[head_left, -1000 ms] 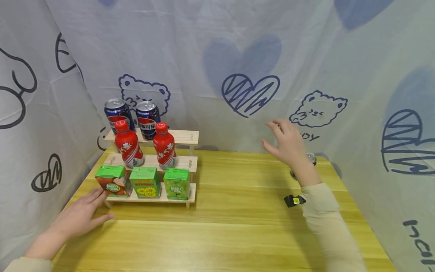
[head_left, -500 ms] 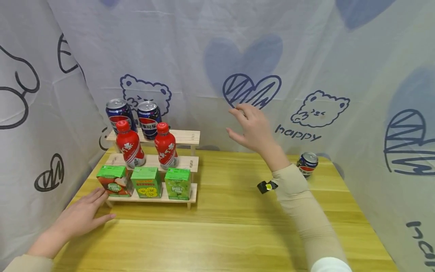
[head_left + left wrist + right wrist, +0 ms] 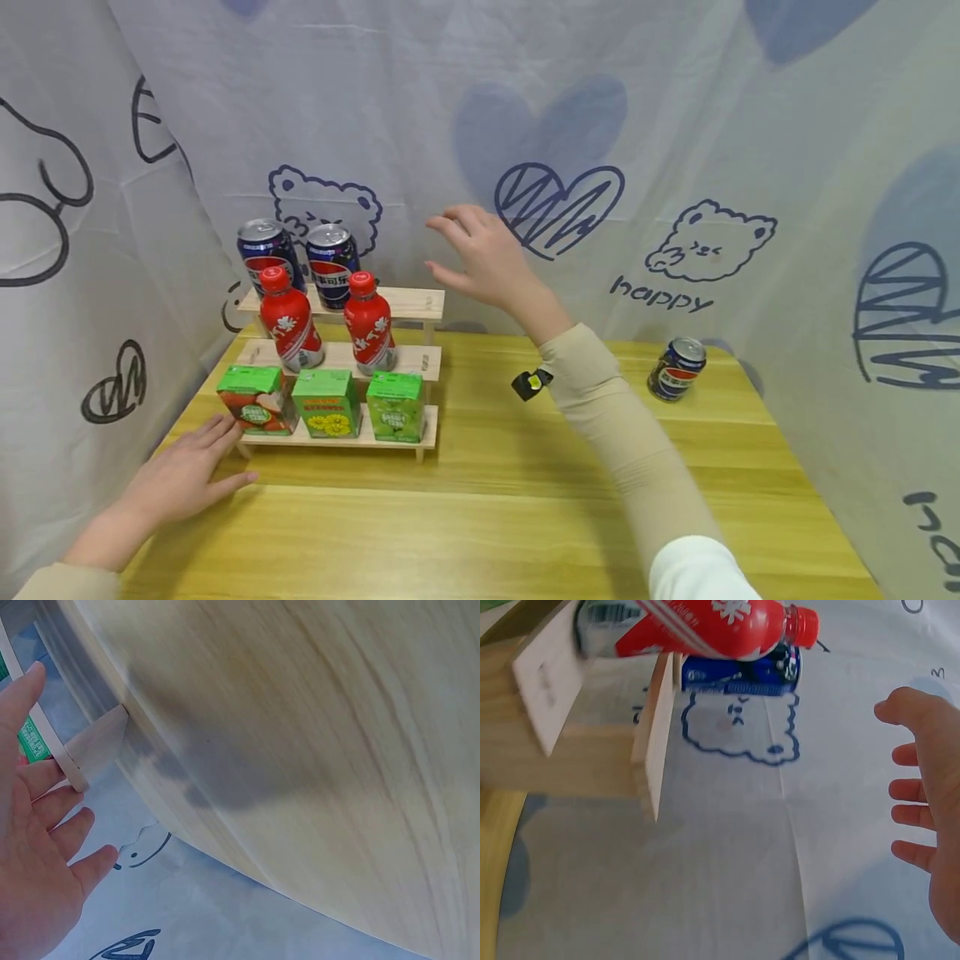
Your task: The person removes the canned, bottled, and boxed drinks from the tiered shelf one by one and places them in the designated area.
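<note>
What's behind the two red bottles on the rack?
Two blue cans on the top shelf, with printed fabric beyond. The left red bottle covers part of one can's lower front; the middle shelf directly behind both bottles is covered in the head view.

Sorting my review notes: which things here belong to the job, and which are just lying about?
Likely the job: wooden rack with cans, red bottles, cartons; left hand at its end; right hand nearby.
Apart: printed cloth; lone can on the table, possibly involved.
</note>
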Tool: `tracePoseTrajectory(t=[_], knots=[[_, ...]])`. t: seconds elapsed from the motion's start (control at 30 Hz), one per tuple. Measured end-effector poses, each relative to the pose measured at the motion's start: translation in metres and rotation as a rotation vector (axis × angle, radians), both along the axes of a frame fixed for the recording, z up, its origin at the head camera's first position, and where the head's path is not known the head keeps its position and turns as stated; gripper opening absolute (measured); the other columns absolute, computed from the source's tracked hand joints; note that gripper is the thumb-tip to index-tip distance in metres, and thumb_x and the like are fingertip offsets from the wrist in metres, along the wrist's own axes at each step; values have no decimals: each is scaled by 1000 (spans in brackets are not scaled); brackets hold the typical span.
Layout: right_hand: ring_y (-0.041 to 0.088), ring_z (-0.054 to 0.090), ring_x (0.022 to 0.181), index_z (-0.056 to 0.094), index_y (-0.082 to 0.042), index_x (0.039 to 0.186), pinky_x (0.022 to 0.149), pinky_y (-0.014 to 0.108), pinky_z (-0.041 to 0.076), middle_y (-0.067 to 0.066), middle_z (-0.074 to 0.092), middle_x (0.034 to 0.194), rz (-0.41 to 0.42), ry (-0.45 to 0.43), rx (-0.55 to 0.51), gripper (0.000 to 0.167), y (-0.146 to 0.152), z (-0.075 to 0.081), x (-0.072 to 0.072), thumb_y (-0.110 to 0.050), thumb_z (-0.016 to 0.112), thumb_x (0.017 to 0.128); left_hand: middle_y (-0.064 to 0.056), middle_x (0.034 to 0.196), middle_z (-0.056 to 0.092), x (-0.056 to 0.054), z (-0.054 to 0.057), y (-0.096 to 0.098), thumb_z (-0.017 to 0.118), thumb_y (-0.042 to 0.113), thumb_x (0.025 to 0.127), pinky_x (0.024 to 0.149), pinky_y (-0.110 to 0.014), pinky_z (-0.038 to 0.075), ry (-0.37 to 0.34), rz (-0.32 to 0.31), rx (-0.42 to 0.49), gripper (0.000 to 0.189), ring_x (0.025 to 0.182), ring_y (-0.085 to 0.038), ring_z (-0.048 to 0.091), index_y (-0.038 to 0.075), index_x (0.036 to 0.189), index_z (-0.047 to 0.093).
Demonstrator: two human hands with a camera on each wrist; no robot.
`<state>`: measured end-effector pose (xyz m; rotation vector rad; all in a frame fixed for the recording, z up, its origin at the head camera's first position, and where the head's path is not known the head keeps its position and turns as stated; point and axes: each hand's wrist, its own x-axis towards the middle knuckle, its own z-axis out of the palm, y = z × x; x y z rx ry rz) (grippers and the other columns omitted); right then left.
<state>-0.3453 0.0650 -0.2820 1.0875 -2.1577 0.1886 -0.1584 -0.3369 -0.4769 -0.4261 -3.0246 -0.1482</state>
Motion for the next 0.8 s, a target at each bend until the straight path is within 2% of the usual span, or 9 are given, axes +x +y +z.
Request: tracePoseTrajectory(t=[0.17,0.37,0.67,0.8], knots=[[25,54,122,58,-14,132,106,40,46,8,59,128,-11,-68,23,51,-26,7,-5,-45,60,92,-33,144,44,0,-1,0,67,58,84,106,-63,39,-7,5,0,83,132,-50,43,-5,137,52],[23,51,125,54,-18,137,103,39,47,6,56,133,-59,-179,62,55,-57,11,-9,-51,58,93,-32,143,45,-1,-2,-1,67,58,84,106,-63,39,6,3,1,83,131,-50,44,-5,136,53],[15,47,118,48,-26,142,90,29,51,-1,48,135,-155,-459,81,66,-96,12,-16,-66,51,90,-32,144,44,-1,-1,-1,66,58,85,106,-63,38,-7,8,1,83,132,-50,43,-5,137,52],[15,46,121,46,-26,143,91,29,52,-2,46,137,-182,-567,75,71,-110,10,-20,-70,50,88,-32,144,44,0,1,0,66,57,85,107,-63,38,-18,8,0,83,132,-50,42,-5,137,52]])
